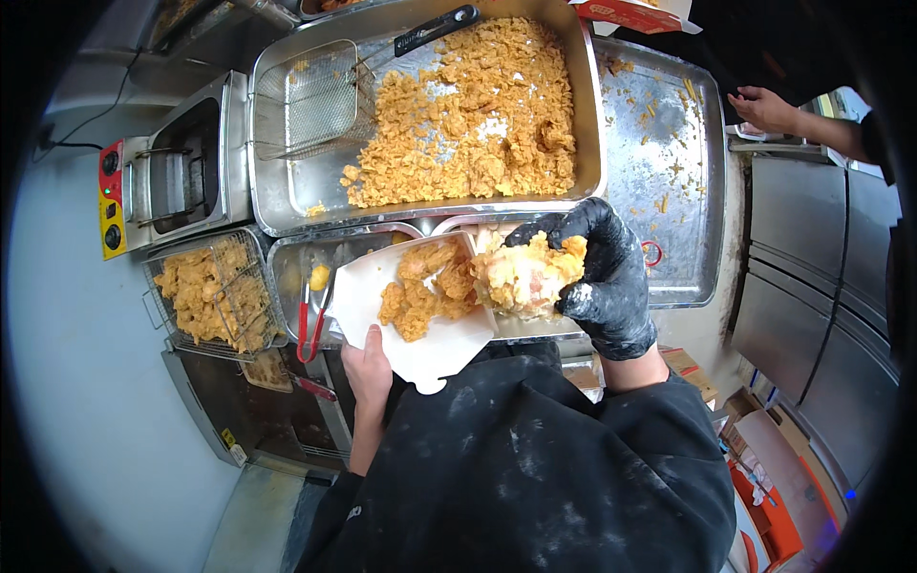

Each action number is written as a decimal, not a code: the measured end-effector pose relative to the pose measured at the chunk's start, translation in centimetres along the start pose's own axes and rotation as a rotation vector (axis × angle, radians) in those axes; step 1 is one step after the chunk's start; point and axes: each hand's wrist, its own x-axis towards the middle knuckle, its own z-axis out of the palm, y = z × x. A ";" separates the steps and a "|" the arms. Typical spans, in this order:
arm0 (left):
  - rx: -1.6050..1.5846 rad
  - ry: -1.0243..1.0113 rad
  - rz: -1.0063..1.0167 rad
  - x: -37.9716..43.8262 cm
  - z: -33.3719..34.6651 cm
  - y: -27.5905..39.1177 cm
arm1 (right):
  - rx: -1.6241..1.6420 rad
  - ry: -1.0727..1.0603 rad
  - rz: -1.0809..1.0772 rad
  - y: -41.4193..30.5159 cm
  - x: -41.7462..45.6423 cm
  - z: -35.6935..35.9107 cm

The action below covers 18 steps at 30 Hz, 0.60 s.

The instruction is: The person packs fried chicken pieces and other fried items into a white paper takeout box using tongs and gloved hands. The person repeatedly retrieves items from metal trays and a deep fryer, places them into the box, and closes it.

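Observation:
My bare left hand (369, 369) grips the near left side of a white paper food box (430, 358), its flap folded out toward me. Several pieces of fried chicken (423, 290) lie inside it. In a black glove dusted with flour, my right hand (609, 279) pinches a large piece of fried chicken (530, 276) over the box's right edge. Beyond both hands is a deep steel tray (308, 193) with many fried chicken pieces (473, 136) spread over its middle and right. A wire fry basket (315, 100) with a black handle rests at that tray's left.
At left stands an electric fryer (183, 165), with a wire basket of fried chicken (215, 294) in front. Red-handled tongs (311, 322) lie on a smaller tray. A shallow crumb-strewn tray (659, 129) is at right, where another person's hand (766, 111) reaches in beside steel refrigerator doors (795, 208).

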 end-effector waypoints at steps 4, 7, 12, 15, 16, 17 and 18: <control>0.009 0.001 0.023 -0.1 0.1 0.3 | 0.027 -0.057 0.054 -0.5 -0.4 -0.1; 0.015 -0.006 0.036 -0.1 0.0 0.1 | -0.091 -0.062 -0.019 -0.9 -0.2 0.1; 0.010 -0.008 0.041 -0.3 0.1 0.6 | -0.021 -0.064 0.028 -0.8 0.2 0.7; 0.046 -0.011 0.048 -0.4 0.1 1.0 | 0.008 -0.119 0.062 -0.3 0.4 0.6; 0.055 -0.014 0.057 -0.3 0.1 0.7 | -0.047 0.058 0.119 -0.6 0.1 1.9; 0.063 -0.017 0.067 -0.2 0.0 0.5 | -0.044 0.055 0.133 -0.7 0.1 2.2; 0.051 -0.021 0.060 -0.2 0.1 0.5 | -0.046 0.049 0.151 -0.9 0.1 2.3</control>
